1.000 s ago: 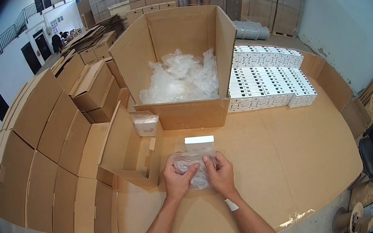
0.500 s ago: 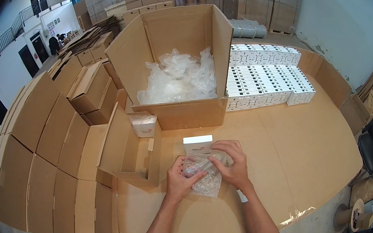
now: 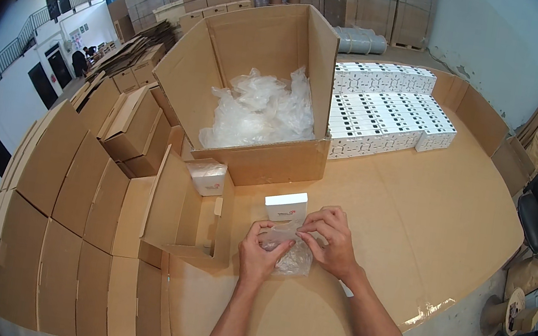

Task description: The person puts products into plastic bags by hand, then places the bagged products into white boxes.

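The fingers of our right hand have come down toward six o'clock, and with our left hand it pinches the clear bag, grips nearly closed, at six o'clock from the white box, where uneven tugging could tear thin plastic.

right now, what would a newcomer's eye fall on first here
A large open cardboard carton holding a heap of clear plastic bags dominates the upper middle. To its right, white printed boxes stand in tight rows on the brown tabletop. Nearer, the left hand and right hand pinch a crumpled plastic bag, just this side of a small white box.
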The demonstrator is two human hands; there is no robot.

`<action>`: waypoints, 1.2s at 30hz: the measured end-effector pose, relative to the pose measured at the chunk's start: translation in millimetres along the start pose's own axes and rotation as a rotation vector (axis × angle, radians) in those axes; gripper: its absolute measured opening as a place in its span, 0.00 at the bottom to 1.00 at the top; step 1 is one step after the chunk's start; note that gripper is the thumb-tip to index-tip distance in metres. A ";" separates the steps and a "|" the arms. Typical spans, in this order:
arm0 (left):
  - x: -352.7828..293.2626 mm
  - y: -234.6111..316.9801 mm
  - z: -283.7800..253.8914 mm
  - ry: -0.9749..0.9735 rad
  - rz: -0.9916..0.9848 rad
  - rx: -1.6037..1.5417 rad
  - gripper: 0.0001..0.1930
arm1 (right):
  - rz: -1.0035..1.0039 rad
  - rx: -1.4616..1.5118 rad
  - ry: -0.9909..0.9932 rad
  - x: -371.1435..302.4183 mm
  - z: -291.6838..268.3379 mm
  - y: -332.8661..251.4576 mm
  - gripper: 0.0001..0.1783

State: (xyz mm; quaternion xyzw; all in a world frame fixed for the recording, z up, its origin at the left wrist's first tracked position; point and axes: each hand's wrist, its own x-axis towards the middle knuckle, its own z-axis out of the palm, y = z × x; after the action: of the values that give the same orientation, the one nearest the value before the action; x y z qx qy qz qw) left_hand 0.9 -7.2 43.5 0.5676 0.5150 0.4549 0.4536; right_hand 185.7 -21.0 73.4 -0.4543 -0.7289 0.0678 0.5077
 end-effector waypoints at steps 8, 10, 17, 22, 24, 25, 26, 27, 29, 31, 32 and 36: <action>-3.3 -13.4 -1.4 -0.076 0.085 -0.108 0.27 | -0.101 -0.078 -0.215 9.8 -10.7 -18.6 0.09; -4.5 -8.8 -1.4 -0.099 0.125 -0.091 0.27 | -0.091 -0.017 -0.301 10.7 -7.5 -12.7 0.12; -3.3 1.4 -12.8 -0.192 0.068 -0.122 0.27 | -0.042 0.094 -0.388 20.4 -7.1 -16.5 0.12; -1.8 8.7 -14.1 -0.236 -0.003 -0.092 0.28 | 0.399 0.776 0.127 27.9 -6.4 14.9 0.11; -2.2 10.4 -14.6 -0.168 0.007 -0.173 0.29 | 0.383 0.737 0.169 24.5 0.1 38.9 0.13; -1.5 12.2 -15.3 -0.167 0.012 -0.177 0.29 | 0.368 0.675 0.132 17.9 5.9 55.7 0.15; -1.5 12.8 -17.7 -0.164 0.012 -0.157 0.29 | 0.355 0.613 0.094 14.7 7.9 59.0 0.17; -1.8 13.5 -17.7 -0.161 0.012 -0.137 0.29 | 0.353 0.609 0.093 9.9 10.0 61.4 0.17; -2.7 10.0 -19.1 -0.161 0.017 -0.153 0.28 | 0.352 0.623 -0.038 12.2 21.4 54.3 0.22; -2.1 9.6 -19.2 -0.164 0.018 -0.166 0.28 | 0.388 0.623 -0.078 13.8 25.8 49.1 0.22; -2.0 10.3 -19.0 -0.152 0.006 -0.103 0.27 | 0.430 0.621 -0.121 13.8 27.4 46.9 0.23; -1.1 11.6 -14.4 -0.137 0.016 -0.073 0.26 | 0.433 0.577 -0.069 9.5 34.0 57.7 0.20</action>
State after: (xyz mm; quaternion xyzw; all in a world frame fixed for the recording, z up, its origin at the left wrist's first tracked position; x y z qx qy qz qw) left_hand -11.3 -8.2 57.3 0.5844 0.4614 0.4371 0.5045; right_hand 192.0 31.6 31.4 -0.4334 -0.5834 0.3920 0.5640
